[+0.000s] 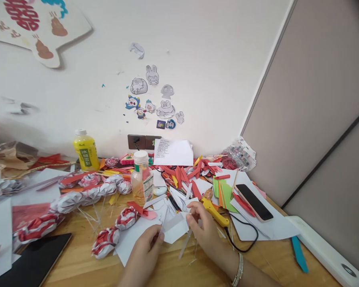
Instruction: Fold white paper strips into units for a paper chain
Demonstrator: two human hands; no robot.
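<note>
A folded piece of white paper (175,228) is held between my two hands above the wooden table (164,265). My left hand (148,247) pinches its left edge with thumb and index finger. On the other side my right hand (200,223), with a bracelet at the wrist, holds its upper right corner between thumb and curled fingers. White paper strips and sheets lie just behind. A yellow glue gun (217,213) with a black cable lies right beside my right hand. Red-and-white crumpled paper balls (105,242) rest to the left of my left hand.
A clear jar (142,183) and a yellow bottle (86,151) stand behind. Red paper strips (182,175) are heaped near the wall. A phone (254,202) lies on white sheets at the right, green paper (224,194) beside it. A dark tablet (32,261) is at front left.
</note>
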